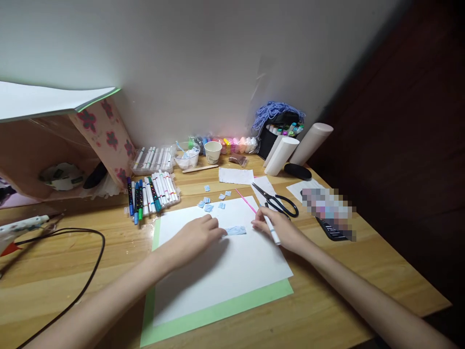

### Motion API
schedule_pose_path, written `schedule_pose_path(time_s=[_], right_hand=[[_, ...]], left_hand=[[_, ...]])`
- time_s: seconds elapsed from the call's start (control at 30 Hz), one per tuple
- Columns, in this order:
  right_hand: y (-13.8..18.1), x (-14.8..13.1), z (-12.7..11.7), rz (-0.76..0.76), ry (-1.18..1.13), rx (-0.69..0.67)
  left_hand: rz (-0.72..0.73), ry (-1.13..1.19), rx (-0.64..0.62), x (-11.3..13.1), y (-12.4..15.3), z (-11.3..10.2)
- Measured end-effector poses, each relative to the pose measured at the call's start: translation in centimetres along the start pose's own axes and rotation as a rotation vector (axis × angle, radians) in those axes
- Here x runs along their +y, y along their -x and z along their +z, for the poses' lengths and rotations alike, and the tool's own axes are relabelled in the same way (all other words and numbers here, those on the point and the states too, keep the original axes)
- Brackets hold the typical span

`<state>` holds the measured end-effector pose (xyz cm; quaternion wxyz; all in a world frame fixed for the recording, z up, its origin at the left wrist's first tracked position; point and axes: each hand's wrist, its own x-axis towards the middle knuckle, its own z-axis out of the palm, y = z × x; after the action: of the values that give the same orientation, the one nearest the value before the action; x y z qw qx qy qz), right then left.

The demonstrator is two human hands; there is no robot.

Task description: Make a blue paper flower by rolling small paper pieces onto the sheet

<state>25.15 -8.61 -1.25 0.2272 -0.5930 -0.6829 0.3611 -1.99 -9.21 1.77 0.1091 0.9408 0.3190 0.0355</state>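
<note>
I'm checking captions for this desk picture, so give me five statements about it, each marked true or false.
1. The right hand holds a white marker. True.
2. The left hand is at one end of the blue strip. True.
3. The scissors are in the left hand. False: the scissors lie beyond the right hand.
4. The paper cup lies on its side. False: the paper cup stands upright.
5. A green sheet shows under the large white sheet. True.

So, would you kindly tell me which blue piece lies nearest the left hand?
The long blue strip on the white sheet, right by the left hand; the other blue pieces are much shorter and lie farther back.
</note>
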Motion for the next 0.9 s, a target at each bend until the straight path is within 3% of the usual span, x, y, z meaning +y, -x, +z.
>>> schedule_pose_path(time_s=[0.13,0.33,0.57,0.67,0.83,0.9], right_hand=[[1.0,-0.9,2.9,0.045,0.043,0.093],[0.2,-1.1,3.8,0.0,0.033,0.069],[-3.9,-1.5,1.4,-0.373,0.238,-0.04],[-5.0,-2.0,1.3,-0.437,0.264,-0.043],[-3.6,-1.5,2.3,-0.39,-0.025,0.154],[-2.4,-0.7,2.8,-0.326,-0.244,0.145]], left_hand=[[0.12,-0.284,-0.049,1.8,-1.0,2.0],[0.098,-0.323,-0.019,1.9,-0.7,3.2],[-0.014,-0.333,-0.001,2.2,-0.3,3.3],[-0.048,-0.333,0.012,2.3,-0.5,3.5],[-0.081,-0.32,0.0,2.0,-0.6,4.3],[-0.077,-0.313,0.0,1.8,-0.6,4.5]])
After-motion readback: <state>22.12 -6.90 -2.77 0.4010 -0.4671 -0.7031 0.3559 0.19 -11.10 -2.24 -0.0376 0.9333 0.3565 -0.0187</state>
